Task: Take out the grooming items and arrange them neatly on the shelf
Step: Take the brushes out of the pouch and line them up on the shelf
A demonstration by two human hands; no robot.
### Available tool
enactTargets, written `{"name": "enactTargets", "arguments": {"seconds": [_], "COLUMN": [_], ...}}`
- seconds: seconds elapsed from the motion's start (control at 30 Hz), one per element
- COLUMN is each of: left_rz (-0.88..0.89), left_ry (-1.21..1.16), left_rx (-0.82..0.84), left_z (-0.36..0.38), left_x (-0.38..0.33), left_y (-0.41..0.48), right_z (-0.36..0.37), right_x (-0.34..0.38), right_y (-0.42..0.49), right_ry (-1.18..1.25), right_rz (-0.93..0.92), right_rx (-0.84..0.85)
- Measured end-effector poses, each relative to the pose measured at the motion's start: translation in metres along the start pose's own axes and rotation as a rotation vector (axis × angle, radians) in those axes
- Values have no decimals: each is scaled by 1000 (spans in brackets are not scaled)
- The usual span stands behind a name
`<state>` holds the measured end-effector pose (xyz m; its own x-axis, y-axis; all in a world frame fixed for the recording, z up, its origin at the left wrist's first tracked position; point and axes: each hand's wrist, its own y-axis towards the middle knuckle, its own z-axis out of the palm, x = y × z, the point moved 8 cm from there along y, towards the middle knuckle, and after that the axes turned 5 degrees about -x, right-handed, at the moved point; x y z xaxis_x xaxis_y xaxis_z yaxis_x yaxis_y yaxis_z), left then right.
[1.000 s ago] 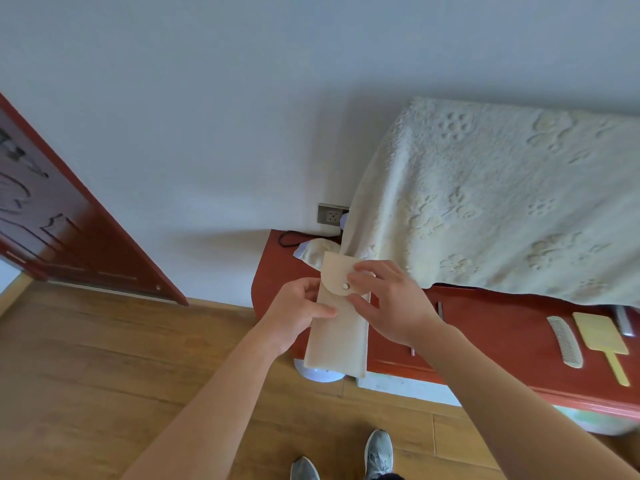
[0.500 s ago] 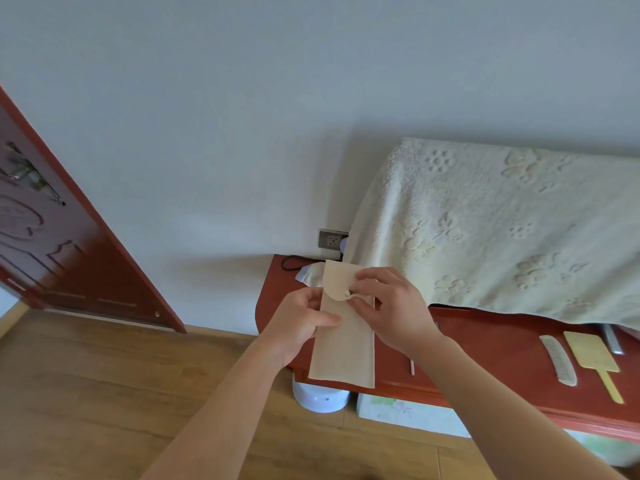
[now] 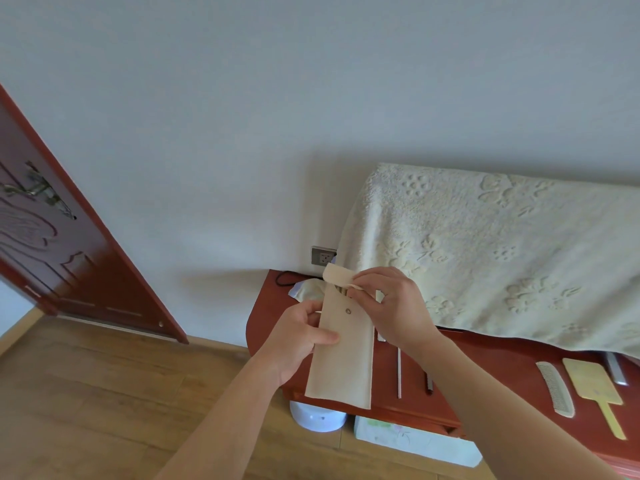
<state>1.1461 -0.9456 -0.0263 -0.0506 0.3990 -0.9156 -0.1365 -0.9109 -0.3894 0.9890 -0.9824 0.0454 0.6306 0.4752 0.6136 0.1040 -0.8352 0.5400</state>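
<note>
A long cream pouch (image 3: 343, 355) with a metal snap hangs upright in front of me over the red shelf (image 3: 485, 362). My left hand (image 3: 298, 337) grips the pouch's left edge at mid-height. My right hand (image 3: 388, 306) pinches the pouch's flap and holds it lifted, so the mouth is open and dark item tips show inside. On the shelf to the right lie a pale comb (image 3: 556, 389) and a yellow paddle brush (image 3: 597, 389), with thin tools (image 3: 399, 372) nearer the pouch.
A cream towel (image 3: 502, 258) drapes over something on the shelf's back. A wall socket (image 3: 322, 255) and a crumpled cloth (image 3: 306, 289) are behind the pouch. A white round object (image 3: 317, 417) and a box (image 3: 415, 441) sit below. A red door (image 3: 52, 265) stands left.
My right hand has unsnapped the pouch's flap and lifted it up, opening the mouth. The view has tilted upward, so the shelf sits lower in the frame.
</note>
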Motion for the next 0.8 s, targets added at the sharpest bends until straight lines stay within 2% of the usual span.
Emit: {"name": "enactTargets", "arguments": {"seconds": [0.33, 0.8], "left_rz": [6, 54], "left_ry": [33, 112], "left_rx": [-40, -65], "left_z": [5, 5], "left_x": [4, -5], "left_y": [-4, -5], "right_z": [-31, -41], "right_x": [-5, -8], "right_y": [31, 73], "right_ry": [-16, 21], "right_rz": [25, 136], "right_rx": [-49, -32]}}
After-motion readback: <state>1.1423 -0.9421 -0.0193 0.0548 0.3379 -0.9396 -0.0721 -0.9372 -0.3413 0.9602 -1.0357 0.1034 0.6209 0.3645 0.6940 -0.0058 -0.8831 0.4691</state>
